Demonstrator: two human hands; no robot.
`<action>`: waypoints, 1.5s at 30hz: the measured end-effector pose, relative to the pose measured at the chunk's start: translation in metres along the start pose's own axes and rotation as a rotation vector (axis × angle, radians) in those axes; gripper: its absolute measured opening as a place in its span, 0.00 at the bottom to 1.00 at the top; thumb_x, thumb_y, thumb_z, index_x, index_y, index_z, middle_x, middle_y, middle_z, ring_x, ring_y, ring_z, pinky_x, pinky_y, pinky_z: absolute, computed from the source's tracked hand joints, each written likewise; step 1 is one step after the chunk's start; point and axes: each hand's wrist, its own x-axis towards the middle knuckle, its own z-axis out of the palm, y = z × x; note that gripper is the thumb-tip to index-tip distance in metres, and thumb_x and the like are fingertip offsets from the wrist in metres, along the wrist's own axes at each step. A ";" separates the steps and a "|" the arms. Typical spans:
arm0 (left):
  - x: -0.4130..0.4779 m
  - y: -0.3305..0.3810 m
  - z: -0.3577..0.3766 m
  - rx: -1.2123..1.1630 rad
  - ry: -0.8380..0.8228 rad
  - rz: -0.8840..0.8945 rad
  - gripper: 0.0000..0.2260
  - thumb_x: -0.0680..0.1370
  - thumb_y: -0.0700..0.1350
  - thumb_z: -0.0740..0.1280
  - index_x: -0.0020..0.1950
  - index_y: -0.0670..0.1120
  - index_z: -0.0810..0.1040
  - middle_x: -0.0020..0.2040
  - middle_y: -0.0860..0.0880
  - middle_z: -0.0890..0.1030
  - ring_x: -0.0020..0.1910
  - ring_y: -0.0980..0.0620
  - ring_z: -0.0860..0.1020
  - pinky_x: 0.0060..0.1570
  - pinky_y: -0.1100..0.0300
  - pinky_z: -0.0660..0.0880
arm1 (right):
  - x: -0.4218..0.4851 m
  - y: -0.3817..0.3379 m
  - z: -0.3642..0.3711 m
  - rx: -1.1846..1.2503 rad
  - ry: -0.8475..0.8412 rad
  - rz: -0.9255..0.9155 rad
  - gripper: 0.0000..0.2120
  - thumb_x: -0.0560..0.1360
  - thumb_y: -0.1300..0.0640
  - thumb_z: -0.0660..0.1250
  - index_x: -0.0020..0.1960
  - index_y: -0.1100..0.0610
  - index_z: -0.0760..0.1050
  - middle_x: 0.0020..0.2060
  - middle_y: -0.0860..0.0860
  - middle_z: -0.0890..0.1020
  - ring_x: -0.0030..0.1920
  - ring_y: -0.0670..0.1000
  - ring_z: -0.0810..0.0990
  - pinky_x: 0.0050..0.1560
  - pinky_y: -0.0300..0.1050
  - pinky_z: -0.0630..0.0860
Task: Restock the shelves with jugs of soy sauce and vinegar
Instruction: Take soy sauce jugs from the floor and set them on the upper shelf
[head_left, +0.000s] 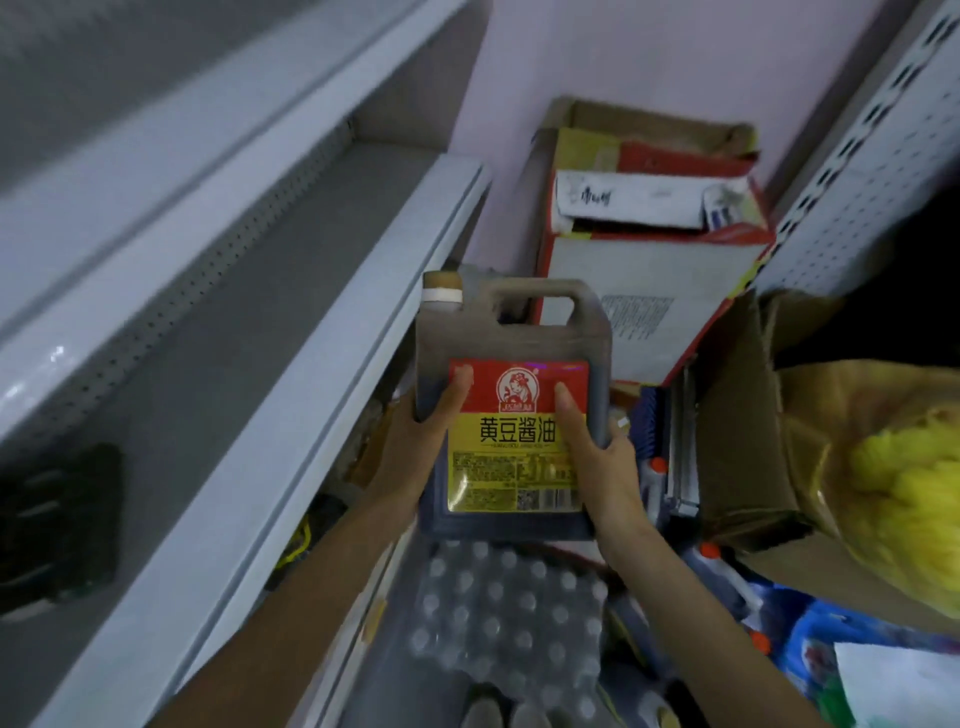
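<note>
Behind soy sauce jug (511, 332), parts of left hand (410, 457) and right hand (608, 478) hidden, label (514, 441) small print unreadable, dark object (57, 525) on shelf (208, 364) blurred

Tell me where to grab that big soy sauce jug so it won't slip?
Grab the handle moulded into the top of the soy sauce jug, coming from above with fingers through its opening. The jug is upright, so the loop faces up beside the cap. Right now the left hand and right hand clasp its smooth flat sides, which probably slip more easily.
</note>
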 end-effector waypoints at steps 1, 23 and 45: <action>-0.001 0.017 0.006 -0.005 -0.017 0.028 0.25 0.69 0.55 0.68 0.63 0.44 0.75 0.50 0.43 0.84 0.47 0.46 0.84 0.45 0.52 0.81 | -0.003 -0.016 0.000 0.008 0.011 -0.040 0.31 0.60 0.33 0.69 0.55 0.53 0.77 0.44 0.49 0.85 0.47 0.49 0.84 0.54 0.53 0.80; -0.140 0.339 0.078 0.179 -0.068 0.728 0.28 0.68 0.62 0.73 0.59 0.46 0.74 0.48 0.46 0.85 0.45 0.48 0.84 0.47 0.54 0.80 | -0.136 -0.317 0.019 0.270 -0.016 -0.679 0.28 0.62 0.35 0.62 0.52 0.54 0.74 0.39 0.49 0.84 0.35 0.43 0.84 0.29 0.31 0.75; -0.341 0.470 -0.043 0.356 0.384 1.140 0.31 0.62 0.65 0.70 0.58 0.48 0.74 0.49 0.48 0.85 0.45 0.49 0.84 0.46 0.53 0.81 | -0.286 -0.408 0.181 0.558 -0.585 -0.861 0.28 0.63 0.30 0.68 0.53 0.49 0.77 0.45 0.47 0.86 0.46 0.49 0.85 0.43 0.41 0.81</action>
